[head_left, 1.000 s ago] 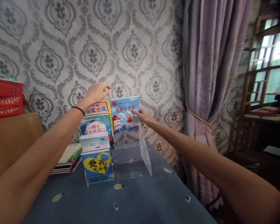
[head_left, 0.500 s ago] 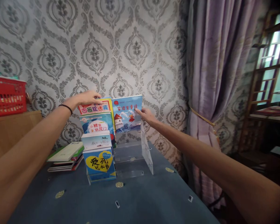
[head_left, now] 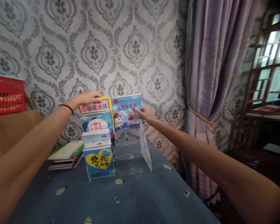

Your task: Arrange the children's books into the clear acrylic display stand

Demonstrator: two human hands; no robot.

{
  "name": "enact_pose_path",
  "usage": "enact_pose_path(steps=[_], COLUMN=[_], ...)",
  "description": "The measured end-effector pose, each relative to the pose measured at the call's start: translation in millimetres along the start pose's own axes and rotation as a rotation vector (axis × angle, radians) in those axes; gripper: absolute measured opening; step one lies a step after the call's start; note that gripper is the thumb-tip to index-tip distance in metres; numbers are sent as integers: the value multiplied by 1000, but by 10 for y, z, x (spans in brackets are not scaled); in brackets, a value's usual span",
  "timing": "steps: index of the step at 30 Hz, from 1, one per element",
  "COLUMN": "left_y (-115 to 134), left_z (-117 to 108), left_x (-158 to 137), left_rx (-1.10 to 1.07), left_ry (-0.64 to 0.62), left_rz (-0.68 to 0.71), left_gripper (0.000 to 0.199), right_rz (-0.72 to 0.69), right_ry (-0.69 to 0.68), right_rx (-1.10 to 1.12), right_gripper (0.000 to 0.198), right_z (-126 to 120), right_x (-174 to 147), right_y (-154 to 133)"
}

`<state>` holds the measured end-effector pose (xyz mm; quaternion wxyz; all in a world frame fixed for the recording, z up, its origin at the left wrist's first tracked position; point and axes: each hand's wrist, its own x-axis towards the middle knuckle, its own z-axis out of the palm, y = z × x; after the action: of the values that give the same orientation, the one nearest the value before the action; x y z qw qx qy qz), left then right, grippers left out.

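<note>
A clear tiered display rack [head_left: 146,149] stands on the table, its left column filled with children's books. My left hand [head_left: 90,97] is at the back tier, its fingers closed over the top of a yellow-edged picture book [head_left: 104,107]. To its right, my right hand [head_left: 146,114] pinches the right edge of a blue storybook [head_left: 127,112], thumb on the cover, fingers hidden behind. That storybook is upright in the back tier's right side. Below the picture book come a teal fish book [head_left: 99,123], a pale book [head_left: 96,140] and a blue book with a yellow heart [head_left: 100,161].
A stack of books [head_left: 66,155] lies left of the rack. Further left, a red basket [head_left: 7,95] sits on a wooden cabinet [head_left: 16,126]. Patterned wallpaper rises right behind the rack. A tied purple curtain [head_left: 207,77] hangs to the right, beyond the blue tablecloth [head_left: 140,202].
The view has shifted slightly. Both hands keep their places on the books, and the books have not visibly moved in the rack.
</note>
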<state>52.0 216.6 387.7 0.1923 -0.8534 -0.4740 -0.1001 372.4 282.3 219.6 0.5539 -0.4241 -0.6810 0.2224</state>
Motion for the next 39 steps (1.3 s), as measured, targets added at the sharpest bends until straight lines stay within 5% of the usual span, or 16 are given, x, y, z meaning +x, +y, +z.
enact_pose_path(steps=[11,20,28,39], left_y=[115,188,548,893], left_z=[-17,15,127,177], left_x=[-64,-47,180,231], left_rx=[45,18,176,302], left_ry=[-24,52,176,84], left_rz=[-39,-69,97,-100], left_gripper=[30,62,43,33], right_rz=[14,49,100,118], right_ry=[-2,29,49,55], right_rx=[31,29,40,21], right_gripper=[54,47,28,24], right_z=[7,-14,-27,-5], right_x=[20,-16,-25,-51], right_y=[28,52,65,9])
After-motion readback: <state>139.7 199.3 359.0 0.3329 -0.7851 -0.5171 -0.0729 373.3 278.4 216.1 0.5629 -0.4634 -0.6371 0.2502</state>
